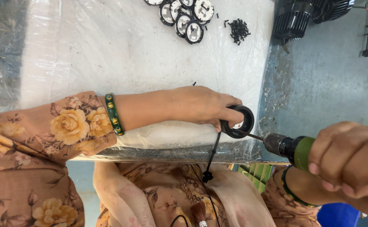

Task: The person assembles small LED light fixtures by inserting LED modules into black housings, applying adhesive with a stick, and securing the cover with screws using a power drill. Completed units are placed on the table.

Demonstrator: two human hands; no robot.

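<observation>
Head view looks down on the left hand (201, 107), closed on a black ring-shaped part (237, 122) pinned at the near edge of the plastic-covered surface (108, 46). From the ring a thin black cable (212, 155) hangs down toward the lap. The right hand (348, 159) is wrapped tight around a green power screwdriver (291, 148), its bit touching the ring's rim. Farther off on the surface lie a cluster of round black-and-white discs (186, 14) and, just beside them, a small pile of black screws (238, 30).
</observation>
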